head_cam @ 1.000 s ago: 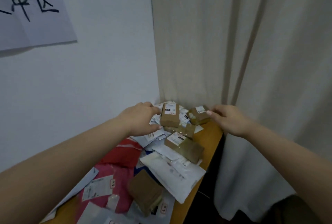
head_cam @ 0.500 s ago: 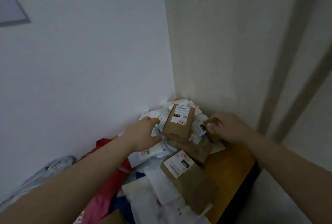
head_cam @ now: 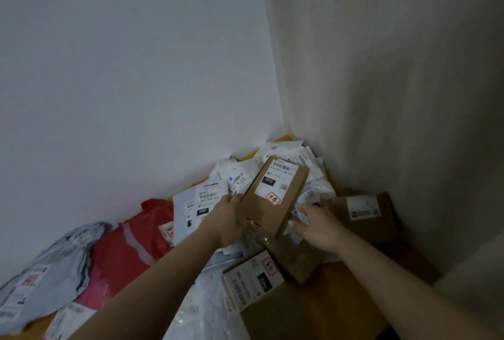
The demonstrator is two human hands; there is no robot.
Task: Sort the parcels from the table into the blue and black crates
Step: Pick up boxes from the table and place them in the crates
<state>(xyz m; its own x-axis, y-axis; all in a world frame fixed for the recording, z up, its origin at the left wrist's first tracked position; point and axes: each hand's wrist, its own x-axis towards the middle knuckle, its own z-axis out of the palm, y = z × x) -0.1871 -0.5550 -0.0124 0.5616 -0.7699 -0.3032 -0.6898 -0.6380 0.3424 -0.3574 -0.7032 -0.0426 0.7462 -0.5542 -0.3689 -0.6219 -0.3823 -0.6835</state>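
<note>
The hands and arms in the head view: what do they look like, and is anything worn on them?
Both the left hand and the right hand are bare: no gloves, rings or watch can be seen. The forearms are bare too, with no sleeve showing up to the frame edge. No markings are visible on them in this dim light.

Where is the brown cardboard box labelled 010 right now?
In the head view, the brown cardboard box labelled 010 sits centre-right, tilted above the parcel pile in the table's far corner, gripped by the left hand, with the right hand beside it.
</note>
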